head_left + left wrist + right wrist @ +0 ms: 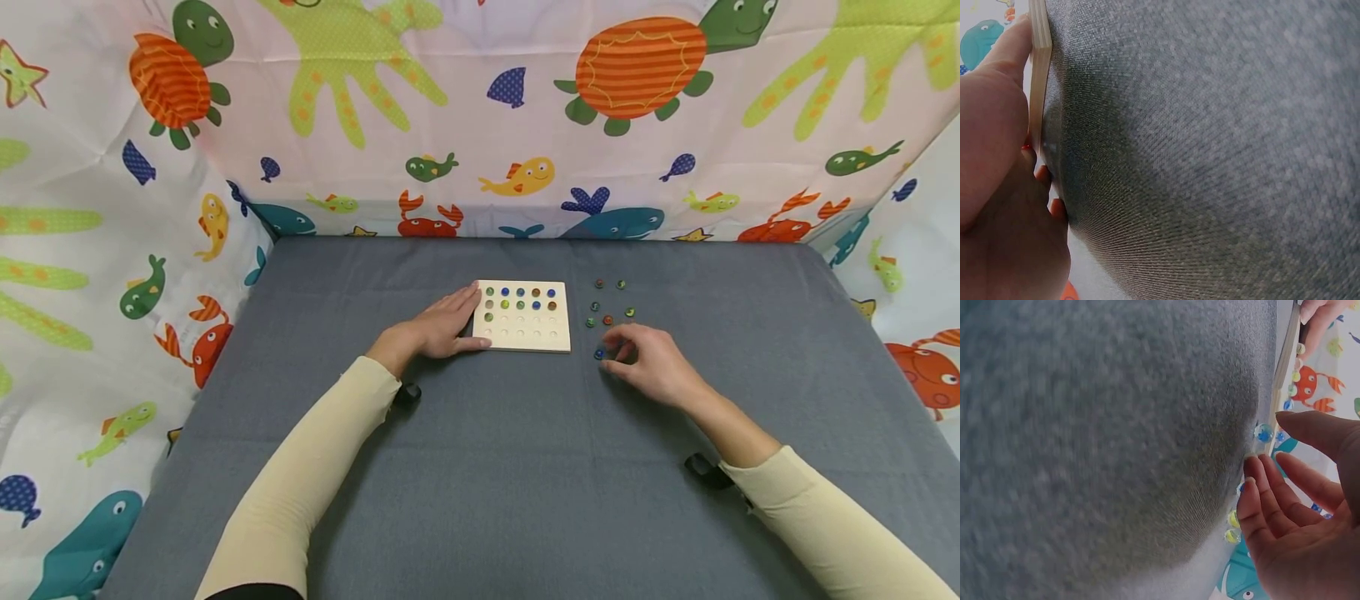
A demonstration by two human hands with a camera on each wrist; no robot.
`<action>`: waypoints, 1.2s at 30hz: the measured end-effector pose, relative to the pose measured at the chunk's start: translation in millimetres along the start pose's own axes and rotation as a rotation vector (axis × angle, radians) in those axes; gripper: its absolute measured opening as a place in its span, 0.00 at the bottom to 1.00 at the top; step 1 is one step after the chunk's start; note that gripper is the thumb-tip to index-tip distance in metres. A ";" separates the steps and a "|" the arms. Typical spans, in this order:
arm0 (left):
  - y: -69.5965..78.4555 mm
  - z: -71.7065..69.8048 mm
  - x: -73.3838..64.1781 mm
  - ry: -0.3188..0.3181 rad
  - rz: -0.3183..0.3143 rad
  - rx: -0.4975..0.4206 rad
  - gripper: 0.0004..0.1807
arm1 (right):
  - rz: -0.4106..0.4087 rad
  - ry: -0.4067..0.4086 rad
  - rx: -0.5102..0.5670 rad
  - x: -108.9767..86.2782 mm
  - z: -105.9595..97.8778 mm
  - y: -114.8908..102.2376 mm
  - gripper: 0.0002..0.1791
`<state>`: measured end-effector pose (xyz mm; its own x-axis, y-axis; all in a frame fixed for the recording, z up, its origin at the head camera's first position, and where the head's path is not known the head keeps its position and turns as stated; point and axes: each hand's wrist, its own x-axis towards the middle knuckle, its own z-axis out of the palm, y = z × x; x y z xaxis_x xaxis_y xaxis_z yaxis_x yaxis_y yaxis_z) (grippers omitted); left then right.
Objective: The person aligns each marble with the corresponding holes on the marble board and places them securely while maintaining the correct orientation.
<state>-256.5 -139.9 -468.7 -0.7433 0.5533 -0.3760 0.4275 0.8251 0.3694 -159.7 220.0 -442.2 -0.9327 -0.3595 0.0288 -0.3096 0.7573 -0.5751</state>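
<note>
So the wooden board (525, 343) sits on the grey-clothed desk (480, 500), and the left grip (442, 325) is fingers-straight along its left side, thumb over the near corner, not clenched on anything. My guess is that's just bracing, so the board doesn't slide when something gets pressed in, and it keeps that hand off the holes. The right grip (648, 358) is released but half-curled, thumb and fingertips on either side of a blue marble (599, 353) on the cloth; can't tell from the wrist view if any skin touches it. Makes sense to come at it from both sides imo, since a round thing probably rolls if you poke it. The other loose marbles (629, 312) are scattered just past the board's right edge, handy for that hand. The two far rows are full, the third has only its leftmost hole filled, and the remaining holes (537, 333) are empty. Edges: the board's near and right sides are unobstructed, with a strip of cloth before the marbles. Behind it the desk meets the patterned fabric (480, 108), so less slack that way; loads of room in front.
</note>
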 end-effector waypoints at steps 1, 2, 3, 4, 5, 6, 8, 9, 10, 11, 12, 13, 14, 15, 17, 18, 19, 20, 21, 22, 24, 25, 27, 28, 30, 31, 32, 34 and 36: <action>0.6 -0.1 -0.7 0.000 -0.001 0.005 0.56 | 0.006 -0.002 0.004 -0.3 0.8 0.1 0.17; 1.3 -0.4 -1.5 0.001 0.000 0.011 0.56 | 0.013 -0.004 0.009 -0.6 1.7 0.2 0.17; 2.2 -0.8 -2.6 0.003 0.001 0.014 0.55 | 0.020 -0.003 0.014 -0.9 2.4 0.1 0.17; 3.1 -1.2 -3.6 0.005 0.004 0.020 0.55 | 0.028 -0.001 0.019 -1.1 3.0 -0.1 0.16; 4.3 -1.8 -4.7 0.008 0.008 0.023 0.55 | 0.037 0.001 0.022 -1.4 3.4 -0.7 0.16; 5.6 -2.5 -5.9 0.010 0.012 0.023 0.55 | 0.046 0.003 0.025 -1.5 3.8 -1.0 0.16; 8.0 -4.0 -8.1 0.015 0.021 0.019 0.55 | 0.058 0.009 0.031 -1.7 4.6 -1.3 0.15; 8.9 -4.6 -8.9 0.016 0.024 0.018 0.55 | 0.064 0.011 0.036 -1.7 4.8 -1.6 0.15; 9.4 -4.9 -9.5 0.017 0.027 0.018 0.55 | 0.070 0.013 0.040 -1.8 5.0 -1.7 0.15; 9.7 -5.2 -9.8 0.017 0.028 0.017 0.55 | 0.075 0.013 0.044 -1.8 5.1 -1.8 0.14; 9.6 -5.1 -9.9 0.016 0.028 0.018 0.55 | 0.078 0.013 0.050 -1.8 5.1 -1.6 0.14; 9.2 -4.8 -9.5 0.015 0.026 0.017 0.55 | 0.080 0.011 0.055 -1.7 5.1 -1.7 0.14; 8.3 -4.3 -8.8 0.013 0.022 0.017 0.55 | 0.081 0.010 0.059 -1.6 5.0 -1.7 0.14; 7.1 -3.4 -7.7 0.010 0.018 0.019 0.55 | 0.082 0.009 0.063 -1.2 4.8 -1.5 0.14; 4.7 -1.9 -5.1 0.007 0.009 0.017 0.55 | 0.084 0.008 0.070 -0.3 4.7 -0.9 0.14; 3.6 -1.1 -3.9 0.006 0.005 0.013 0.55 | 0.085 0.009 0.075 0.4 4.8 -0.5 0.13; 2.6 -0.5 -3.0 0.008 0.005 0.013 0.55 | 0.090 0.010 0.079 1.1 5.0 -0.1 0.13; 1.7 0.1 -2.0 0.009 0.004 0.011 0.55 | 0.094 0.012 0.083 1.7 5.1 0.1 0.12; 1.9 0.0 -2.7 0.013 0.009 0.010 0.56 | 0.100 0.014 0.087 2.3 5.4 0.4 0.12; 1.4 0.3 -2.2 0.014 0.009 0.007 0.56 | 0.104 0.016 0.090 2.9 5.7 1.0 0.12; 0.9 0.7 -1.8 0.015 0.008 0.007 0.56 | 0.110 0.020 0.094 3.6 6.4 1.6 0.11; 0.9 0.8 -1.7 0.014 0.010 0.010 0.56 | 0.112 0.022 0.094 3.7 6.8 1.9 0.11; 1.1 1.3 -1.4 0.011 0.007 0.013 0.56 | 0.113 0.025 0.095 3.6 7.7 2.7 0.10; 0.0 1.8 0.0 0.009 0.002 0.015 0.56 | 0.110 0.026 0.097 3.9 7.9 2.8 0.10; 0.0 1.9 -0.2 0.009 0.003 0.019 0.56 | 0.110 0.026 0.096 4.3 8.1 2.5 0.10; 0.1 1.9 -0.5 0.010 0.003 0.019 0.56 | 0.108 0.027 0.095 4.5 8.2 2.3 0.10; 0.1 1.9 -0.6 0.011 0.002 0.018 0.56 | 0.108 0.027 0.092 4.8 8.1 2.3 0.10; 0.4 1.7 -0.9 0.011 0.002 0.016 0.55 | 0.105 0.028 0.089 5.3 8.2 2.2 0.10; 1.3 1.1 -1.7 0.013 0.004 0.016 0.56 | 0.105 0.031 0.083 5.5 8.5 1.9 0.10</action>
<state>-254.1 -139.7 -468.5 -0.7478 0.5555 -0.3635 0.4390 0.8245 0.3570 -163.8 214.8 -450.1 -0.9648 -0.2627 -0.0106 -0.1949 0.7415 -0.6420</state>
